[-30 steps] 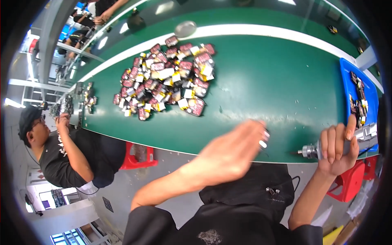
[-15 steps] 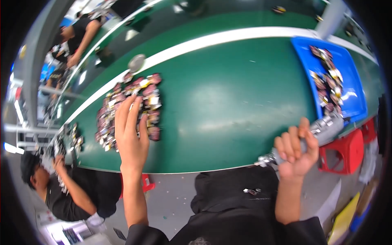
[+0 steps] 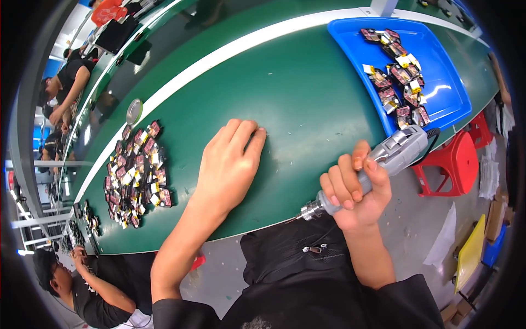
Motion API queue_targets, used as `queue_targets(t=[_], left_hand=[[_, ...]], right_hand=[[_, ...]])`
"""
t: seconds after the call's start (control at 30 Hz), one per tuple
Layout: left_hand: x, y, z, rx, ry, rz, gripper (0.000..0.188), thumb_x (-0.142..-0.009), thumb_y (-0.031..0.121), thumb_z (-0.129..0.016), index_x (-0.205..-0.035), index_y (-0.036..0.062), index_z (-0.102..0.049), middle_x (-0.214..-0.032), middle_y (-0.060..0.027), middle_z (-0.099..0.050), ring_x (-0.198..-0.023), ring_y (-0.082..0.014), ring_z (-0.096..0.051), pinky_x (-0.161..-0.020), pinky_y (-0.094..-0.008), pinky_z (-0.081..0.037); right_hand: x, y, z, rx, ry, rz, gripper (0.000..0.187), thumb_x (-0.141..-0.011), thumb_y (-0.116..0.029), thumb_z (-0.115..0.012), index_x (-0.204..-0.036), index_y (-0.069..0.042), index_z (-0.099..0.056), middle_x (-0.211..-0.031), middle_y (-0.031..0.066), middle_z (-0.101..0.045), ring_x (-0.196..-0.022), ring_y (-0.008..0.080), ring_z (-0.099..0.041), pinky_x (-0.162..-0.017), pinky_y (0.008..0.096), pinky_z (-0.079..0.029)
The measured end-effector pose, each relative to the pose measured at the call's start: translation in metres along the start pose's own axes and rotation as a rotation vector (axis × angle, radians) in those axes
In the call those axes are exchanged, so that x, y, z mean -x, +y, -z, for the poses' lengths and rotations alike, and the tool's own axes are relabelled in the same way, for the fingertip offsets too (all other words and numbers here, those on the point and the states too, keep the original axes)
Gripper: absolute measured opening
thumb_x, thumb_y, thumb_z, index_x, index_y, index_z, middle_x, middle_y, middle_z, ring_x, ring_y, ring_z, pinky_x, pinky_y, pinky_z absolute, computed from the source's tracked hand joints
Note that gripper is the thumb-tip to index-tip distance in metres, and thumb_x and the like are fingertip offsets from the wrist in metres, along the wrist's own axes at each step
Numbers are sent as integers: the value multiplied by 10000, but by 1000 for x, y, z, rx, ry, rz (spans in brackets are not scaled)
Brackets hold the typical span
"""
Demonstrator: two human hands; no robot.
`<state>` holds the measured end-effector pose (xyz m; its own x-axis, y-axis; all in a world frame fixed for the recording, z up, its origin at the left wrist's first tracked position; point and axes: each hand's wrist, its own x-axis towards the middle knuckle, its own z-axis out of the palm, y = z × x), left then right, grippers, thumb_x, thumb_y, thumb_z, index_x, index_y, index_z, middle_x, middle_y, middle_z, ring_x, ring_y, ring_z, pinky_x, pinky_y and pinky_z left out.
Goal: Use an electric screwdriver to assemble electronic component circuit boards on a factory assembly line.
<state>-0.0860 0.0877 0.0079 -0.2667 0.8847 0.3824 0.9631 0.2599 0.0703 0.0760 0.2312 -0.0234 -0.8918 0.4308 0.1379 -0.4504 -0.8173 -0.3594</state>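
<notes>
My right hand [image 3: 361, 192] is wrapped around a grey electric screwdriver [image 3: 397, 151]. Its bit points left, past the near edge of the green table [image 3: 307, 164]. Over the table, to the right of a pile of small parts, my left hand [image 3: 230, 162] has its fingers bent down and close together. The fingertips are hidden, so I cannot make out what they hold. The pile consists of small black-and-pink electronic modules [image 3: 137, 175] with silver and yellow pieces. More such modules [image 3: 402, 71] lie in a blue tray [image 3: 449, 82] at the far right.
A round metal-rimmed lid or dish [image 3: 134, 112] is just beyond the pile. Red stools [image 3: 452, 164] stand at the right below the table. A co-worker [image 3: 104, 279] sits at the lower left, and other people are across the line. A white strip [image 3: 219, 55] runs along the table's far side.
My left hand has moved from over the module pile to the right, its fingers now bent. My right hand still grips the screwdriver. The view has shifted, bringing the blue tray nearer the middle.
</notes>
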Motion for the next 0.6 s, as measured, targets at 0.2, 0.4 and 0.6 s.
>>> queue_targets(t=[0.2, 0.4, 0.6], left_hand=[[0, -3, 2, 85, 78, 34, 187, -737, -74, -701, -891, -13, -614, -879, -107, -619, -799, -282, -625, -681, -379, -516], [42, 17, 30, 284, 132, 380, 123, -791, -99, -656, -844, -24, -574, -779, -136, -613, -667, -273, -608, -632, -357, -494], [78, 43, 30, 534, 236, 439, 143, -777, -141, -675, -898, -64, -677, -880, -147, -713, -771, -244, -681, -704, -302, -536]], right_hand=[[0, 0, 1, 0, 8, -14, 166, -992, -228, -455, -928, -86, -510, -530, -18, -398, -426, 99, -392, -494, 288, -394], [2, -1, 1, 7, -8, -21, 159, -994, -227, -455, -930, -89, -497, -535, -19, -395, -427, 98, -392, -500, 287, -393], [2, -2, 0, 4, 24, -11, 166, -987, -205, -428, -932, -74, -513, -537, -9, -401, -434, 110, -396, -515, 301, -396]])
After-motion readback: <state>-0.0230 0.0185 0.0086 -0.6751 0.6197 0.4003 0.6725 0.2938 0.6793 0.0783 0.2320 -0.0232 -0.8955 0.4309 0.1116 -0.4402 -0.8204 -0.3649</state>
